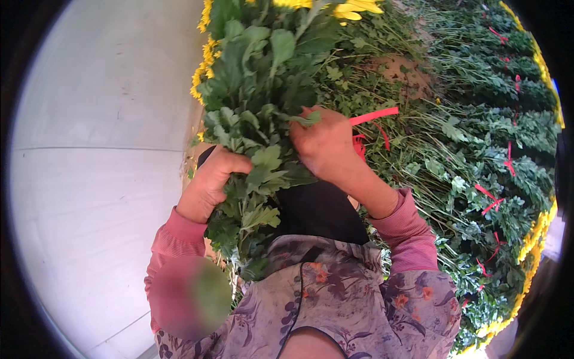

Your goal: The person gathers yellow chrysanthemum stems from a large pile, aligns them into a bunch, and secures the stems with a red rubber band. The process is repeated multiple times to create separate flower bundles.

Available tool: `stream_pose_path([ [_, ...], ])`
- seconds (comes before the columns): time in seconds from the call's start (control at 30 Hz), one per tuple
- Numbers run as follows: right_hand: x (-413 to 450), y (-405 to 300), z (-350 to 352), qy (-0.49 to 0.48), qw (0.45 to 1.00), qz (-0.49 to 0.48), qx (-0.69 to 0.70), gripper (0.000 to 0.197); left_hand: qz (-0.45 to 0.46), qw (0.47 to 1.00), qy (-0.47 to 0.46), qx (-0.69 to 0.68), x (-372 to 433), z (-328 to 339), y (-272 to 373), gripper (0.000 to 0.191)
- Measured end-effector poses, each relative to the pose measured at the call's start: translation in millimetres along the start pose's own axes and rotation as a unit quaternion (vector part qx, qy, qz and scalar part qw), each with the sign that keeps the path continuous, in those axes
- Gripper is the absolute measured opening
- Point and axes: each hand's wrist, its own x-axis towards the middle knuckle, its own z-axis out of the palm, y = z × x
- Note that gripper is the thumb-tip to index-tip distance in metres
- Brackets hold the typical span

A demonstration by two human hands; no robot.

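Note:
A thick leafy bunch of yellow-flowered stems, chrysanthemums by the look of them (255,85), stretches away from my lap, its yellow heads at the far end. My left hand (213,179) grips its near left side, the thumb lying across the leaves. On the right side, my right hand (325,141) is closed around the stems, its fingertips partly hidden among foliage. A red ribbon strip (374,116) sticks out to the right from beside this hand. More red ribbon (358,146) shows by the wrist; whether the hand holds any of it, I cannot tell.
Cut leafy stems (394,148) cover the ground to the right. Beyond them, several bunches tied with red ribbon (491,199) lie in a row, yellow flowers (538,229) along their far edge. A pale sheet or wall (103,179) fills the left side. Brown soil (399,74) shows between stems.

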Motion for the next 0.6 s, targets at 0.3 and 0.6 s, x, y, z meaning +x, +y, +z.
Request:
stream_pose_path([
  [0.3, -38.5, 30.7, 6.4, -0.017, 0.994, 0.103, 0.033, 0.025, -0.055, 0.995, 0.03, -0.072, 3.1, -5.0, -3.1, 0.051],
  [0.6, -217.3, 131.5, 77.3, -0.233, 0.921, 0.298, -0.092, 0.029, -0.04, 0.985, 0.085, -0.142, -17.5, -12.4, 19.4, 0.064],
])
